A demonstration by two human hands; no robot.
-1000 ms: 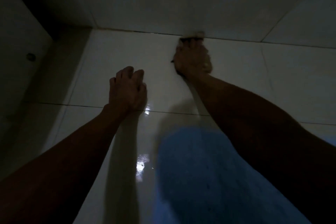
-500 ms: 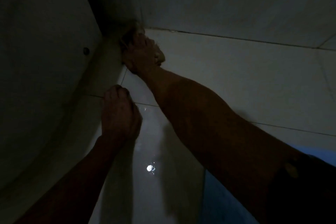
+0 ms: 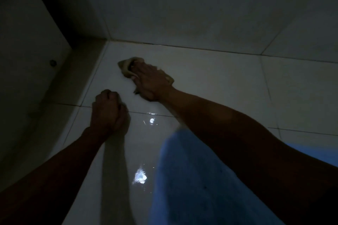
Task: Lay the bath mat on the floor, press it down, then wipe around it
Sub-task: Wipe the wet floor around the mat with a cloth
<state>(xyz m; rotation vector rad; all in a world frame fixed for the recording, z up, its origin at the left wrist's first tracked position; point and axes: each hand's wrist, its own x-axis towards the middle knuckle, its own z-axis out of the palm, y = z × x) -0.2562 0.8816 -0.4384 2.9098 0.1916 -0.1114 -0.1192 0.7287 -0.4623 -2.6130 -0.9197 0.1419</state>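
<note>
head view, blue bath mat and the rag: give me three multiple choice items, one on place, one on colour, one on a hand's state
1. Where does the crumpled tan cloth rag lie?
A. on the white tiled floor near the corner
B. on top of the mat
C. hung on the wall

2. What colour is the fluffy bath mat?
A. green
B. blue
C. red

3. How is the left hand?
A. gripping the rag
B. flat on the mat
C. curled into a fist, knuckles on the floor, holding nothing

Answers:
1 A, the rag lies under the right hand on the tile, beyond the mat's far edge.
2 B, the mat shows blue under the right forearm.
3 C, its fingers are folded in and no object shows in them.
</note>
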